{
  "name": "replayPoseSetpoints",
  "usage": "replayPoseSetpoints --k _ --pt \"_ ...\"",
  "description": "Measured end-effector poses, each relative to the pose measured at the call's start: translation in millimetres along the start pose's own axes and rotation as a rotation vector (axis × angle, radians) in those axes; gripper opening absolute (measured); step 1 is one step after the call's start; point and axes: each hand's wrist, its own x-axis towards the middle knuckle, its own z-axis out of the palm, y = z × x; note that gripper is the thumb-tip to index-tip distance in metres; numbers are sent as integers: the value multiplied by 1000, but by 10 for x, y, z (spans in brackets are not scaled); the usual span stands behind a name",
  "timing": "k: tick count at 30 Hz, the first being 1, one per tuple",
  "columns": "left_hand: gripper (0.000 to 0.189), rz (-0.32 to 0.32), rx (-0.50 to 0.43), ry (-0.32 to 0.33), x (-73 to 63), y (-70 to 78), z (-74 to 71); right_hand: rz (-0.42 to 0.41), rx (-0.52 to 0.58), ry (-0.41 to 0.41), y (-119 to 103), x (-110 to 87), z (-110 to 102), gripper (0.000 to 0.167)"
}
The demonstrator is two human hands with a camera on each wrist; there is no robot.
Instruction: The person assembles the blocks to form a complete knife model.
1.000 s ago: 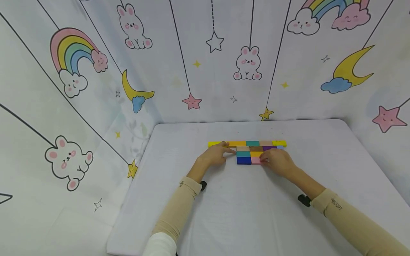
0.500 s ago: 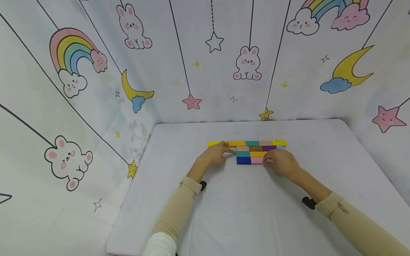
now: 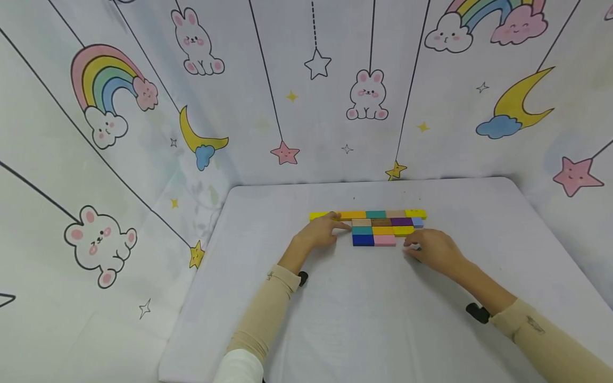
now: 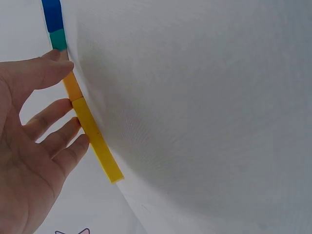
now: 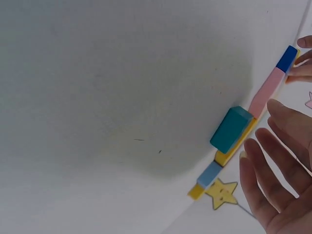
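Observation:
Rows of coloured wooden blocks [image 3: 382, 222] lie side by side on the white table. The front row has a dark blue block [image 3: 363, 240] and a pink block [image 3: 384, 241]. My left hand [image 3: 317, 232] rests at the left side, its index finger at the row ends; in the left wrist view other fingertips lie along a long yellow block [image 4: 100, 141]. My right hand [image 3: 438, 249] is just right of the pink block. In the right wrist view a teal block [image 5: 231, 129] stands beside the pink one, with the right fingertips [image 5: 248, 145] extended close to it and a gap showing.
A white cloth covers the table [image 3: 354, 308], and a patterned fabric wall [image 3: 335, 122] rises behind its far edge. The back row, including an orange block [image 3: 353, 215], stretches left past the other rows.
My right hand has drawn right and slightly toward me, off the pink block, uncovering a yellow block in the third row. The left hand stays in place.

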Motion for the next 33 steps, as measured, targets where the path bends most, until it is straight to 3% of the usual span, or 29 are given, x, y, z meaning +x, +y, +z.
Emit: replayPoseSetpoints --k 20,33 --pt "57 2 -17 21 -31 8 -5 15 -1 -44 157 -286 -78 25" --pt "58 4 -20 20 -18 -6 -1 -4 4 8 215 -327 -45 21"
